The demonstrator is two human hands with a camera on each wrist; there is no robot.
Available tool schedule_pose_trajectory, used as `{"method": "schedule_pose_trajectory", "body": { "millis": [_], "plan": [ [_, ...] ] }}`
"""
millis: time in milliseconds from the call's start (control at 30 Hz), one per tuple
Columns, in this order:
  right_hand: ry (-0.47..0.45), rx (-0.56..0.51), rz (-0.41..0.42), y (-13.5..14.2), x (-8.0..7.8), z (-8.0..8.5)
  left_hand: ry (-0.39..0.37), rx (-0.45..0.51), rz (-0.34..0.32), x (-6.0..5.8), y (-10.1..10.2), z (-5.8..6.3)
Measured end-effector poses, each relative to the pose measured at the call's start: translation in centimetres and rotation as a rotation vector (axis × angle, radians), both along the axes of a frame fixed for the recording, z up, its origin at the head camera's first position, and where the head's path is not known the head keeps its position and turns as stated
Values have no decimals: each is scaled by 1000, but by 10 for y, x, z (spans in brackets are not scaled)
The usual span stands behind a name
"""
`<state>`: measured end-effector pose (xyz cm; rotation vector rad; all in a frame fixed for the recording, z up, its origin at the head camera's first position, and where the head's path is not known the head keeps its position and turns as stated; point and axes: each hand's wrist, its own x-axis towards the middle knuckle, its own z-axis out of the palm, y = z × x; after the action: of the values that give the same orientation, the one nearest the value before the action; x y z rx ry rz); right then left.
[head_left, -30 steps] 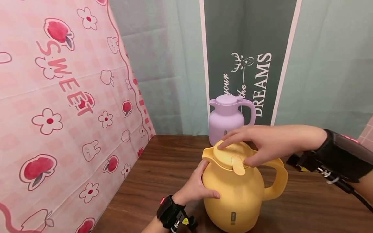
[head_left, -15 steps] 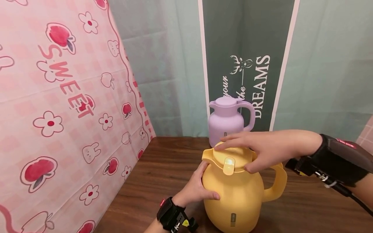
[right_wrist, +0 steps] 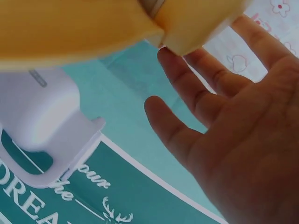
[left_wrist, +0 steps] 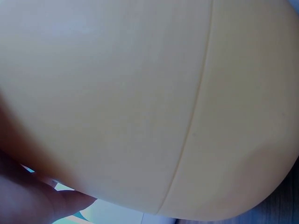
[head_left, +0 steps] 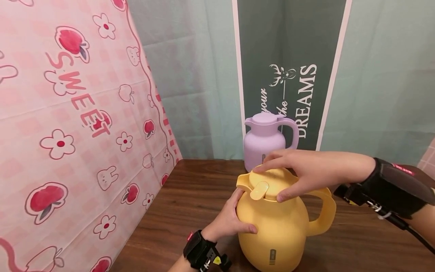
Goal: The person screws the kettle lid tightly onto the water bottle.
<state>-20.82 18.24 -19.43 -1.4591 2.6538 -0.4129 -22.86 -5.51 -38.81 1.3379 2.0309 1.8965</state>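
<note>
A yellow thermos jug stands upright on the wooden table, its spout to the left and its handle to the right. My left hand grips the body below the spout, thumb across the front, the other fingers mostly hidden behind. From above, my right hand holds the round lid between thumb and fingers. The lid's tab points to the front left. In the right wrist view, fingertips meet the lid; the jug's body fills the left wrist view.
A lilac jug of similar shape stands behind the yellow one, near the table's back edge. A green curtain hangs at the back and a pink printed cloth at the left. Dark wooden table surrounds the yellow jug.
The lid has turned on the yellow jug, its tab swinging left toward the spout. My right thumb has moved left along with it. The left hand and the jug's body have stayed put.
</note>
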Motion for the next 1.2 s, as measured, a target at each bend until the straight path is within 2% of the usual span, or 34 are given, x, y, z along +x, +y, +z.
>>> {"method": "schedule_pose_trajectory", "body": {
  "millis": [133, 267, 567, 700, 967, 1200],
  "plan": [
    [-2, 26, -23, 2, 2, 1, 1, -7, 5, 1, -1, 0],
    [-1, 13, -10, 2, 1, 0, -7, -5, -1, 1, -2, 0],
    [139, -61, 12, 0, -1, -4, 14, -19, 14, 1, 0, 2],
    [142, -59, 6, 1, 0, -5, 10, -16, 5, 1, 0, 1],
    [90, -36, 19, 6, 1, -9, -9, -13, -5, 1, 0, 2],
    [188, -58, 1, 0, 0, -10, -23, -12, -16, 1, -2, 1]
  ]
}}
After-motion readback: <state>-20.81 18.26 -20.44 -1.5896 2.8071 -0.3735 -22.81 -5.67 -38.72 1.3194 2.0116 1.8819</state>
